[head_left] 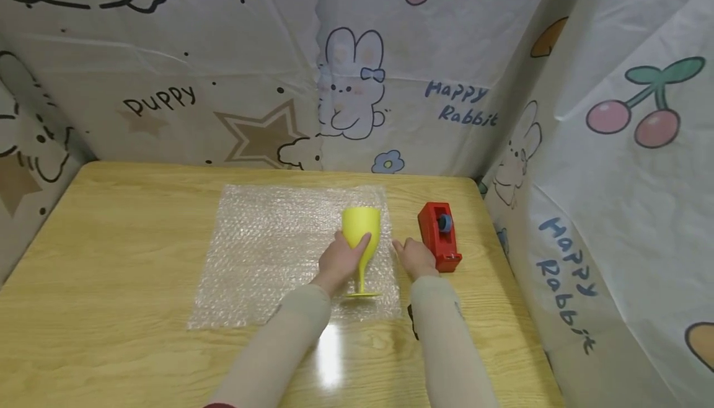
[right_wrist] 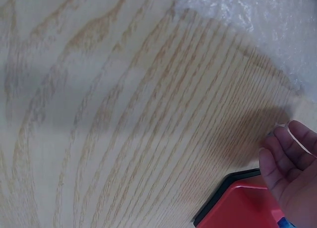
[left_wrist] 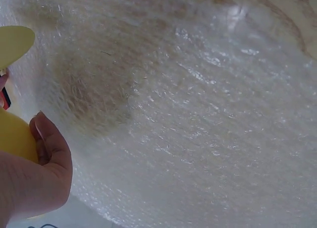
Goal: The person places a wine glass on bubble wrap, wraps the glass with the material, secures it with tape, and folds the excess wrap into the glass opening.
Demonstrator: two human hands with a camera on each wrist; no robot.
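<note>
One yellow cup [head_left: 361,222] is held by the left hand [head_left: 338,262] over the bubble wrap [head_left: 262,240], toward the right edge of the worktop [head_left: 123,240]; what the right hand [head_left: 415,259] grips is too small to tell. Placing the cup seems the step, and next calls for a gentle, steady hold.

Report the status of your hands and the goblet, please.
Left hand gripping yellow goblet over bubble wrap. Right hand beside red tape dispenser, grip unclear. Nothing visibly blocking.

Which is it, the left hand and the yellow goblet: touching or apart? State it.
Touching. The head view shows it plainly: the left hand grips the yellow goblet, thumb lying across the bowl's lower part.
</note>
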